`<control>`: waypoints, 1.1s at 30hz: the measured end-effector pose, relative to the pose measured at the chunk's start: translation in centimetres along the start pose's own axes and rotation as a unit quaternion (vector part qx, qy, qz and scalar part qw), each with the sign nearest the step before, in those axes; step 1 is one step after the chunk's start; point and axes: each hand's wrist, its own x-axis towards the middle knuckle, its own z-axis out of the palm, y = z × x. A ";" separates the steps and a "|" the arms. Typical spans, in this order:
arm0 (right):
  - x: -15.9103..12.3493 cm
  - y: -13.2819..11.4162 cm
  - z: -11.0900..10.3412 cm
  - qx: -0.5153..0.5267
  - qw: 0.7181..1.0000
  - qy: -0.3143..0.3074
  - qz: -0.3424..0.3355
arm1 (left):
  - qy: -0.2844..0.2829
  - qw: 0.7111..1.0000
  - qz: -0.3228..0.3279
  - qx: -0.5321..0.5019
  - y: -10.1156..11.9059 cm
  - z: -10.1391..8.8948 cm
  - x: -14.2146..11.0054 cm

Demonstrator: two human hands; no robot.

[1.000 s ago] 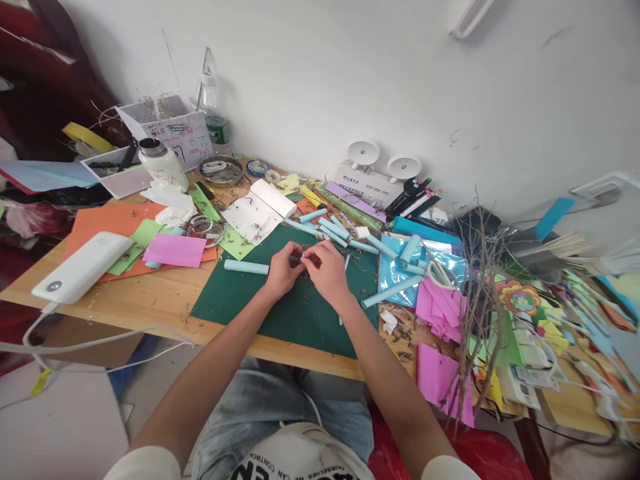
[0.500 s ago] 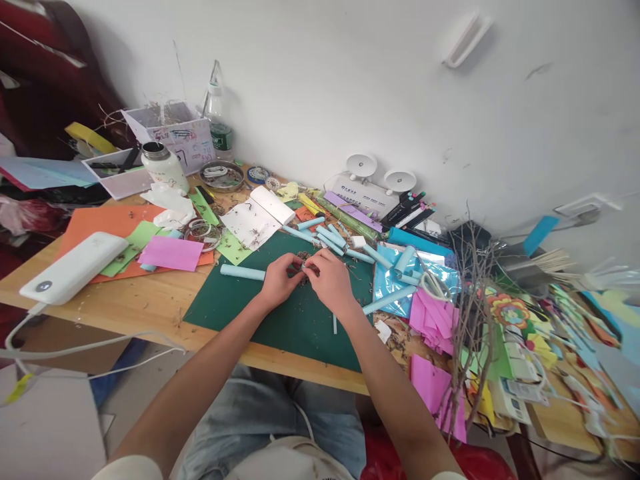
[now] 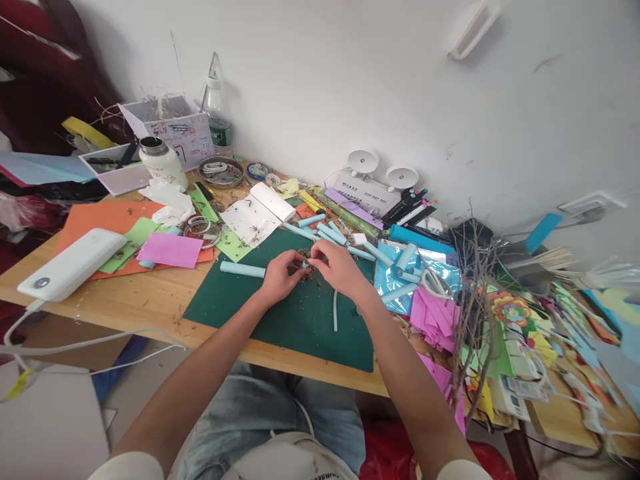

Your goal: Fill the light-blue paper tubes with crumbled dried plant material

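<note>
Over the green cutting mat (image 3: pixel 220 303), my left hand (image 3: pixel 281 277) is closed around a light blue paper tube (image 3: pixel 243 269) that sticks out to its left. A bit of light blue shows at the fingertips, probably the tube's other end. My right hand (image 3: pixel 336 265) is just right of it, thumb and forefinger pinched together; whatever is between them is too small to make out. Brown crumbly bits (image 3: pixel 310 275) lie on the mat under and between the fingers. A narrow pale strip (image 3: pixel 335 312) rests on the mat below my right wrist.
Behind the hands lie several blue paper tubes (image 3: pixel 330 233) and an open notebook (image 3: pixel 253 220). To the left are a white power bank (image 3: pixel 75 263) with a cable and a pink paper (image 3: pixel 170 249). Upright twigs (image 3: pixel 473 300) and pink paper (image 3: pixel 434 317) stand on the right.
My right hand has moved slightly right and up, so its fingertips are now apart from my left hand's. More brown bits show between them. The left hand has hardly moved.
</note>
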 end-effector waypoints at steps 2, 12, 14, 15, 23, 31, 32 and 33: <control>-0.2 0.1 0.0 0.026 1.000 0.008 -0.004 | 0.001 1.000 -0.002 0.004 0.0 0.0 0.0; -0.3 1.1 0.8 -0.062 0.997 -0.014 -0.035 | -0.006 1.000 0.006 -0.006 -0.2 0.1 0.1; -0.2 1.3 0.8 -0.070 0.996 -0.014 -0.054 | -0.010 1.000 0.002 -0.003 -0.2 0.1 0.1; -0.2 1.5 0.8 -0.070 0.995 -0.014 -0.063 | -0.011 1.000 0.000 -0.004 -0.2 0.0 0.1; 0.7 2.1 0.3 -0.122 0.986 -0.066 -0.095 | -0.030 0.999 -0.007 -0.042 0.0 0.0 0.1; 0.9 2.1 0.4 -0.096 0.989 -0.083 -0.081 | -0.022 0.999 -0.020 -0.043 -0.3 0.1 0.2; 0.8 2.1 0.5 -0.093 0.990 -0.075 -0.080 | -0.018 0.999 -0.019 -0.041 -0.3 0.1 0.2; 0.6 1.9 0.7 -0.092 0.991 -0.066 -0.076 | -0.012 0.999 -0.018 -0.035 -0.3 0.1 0.2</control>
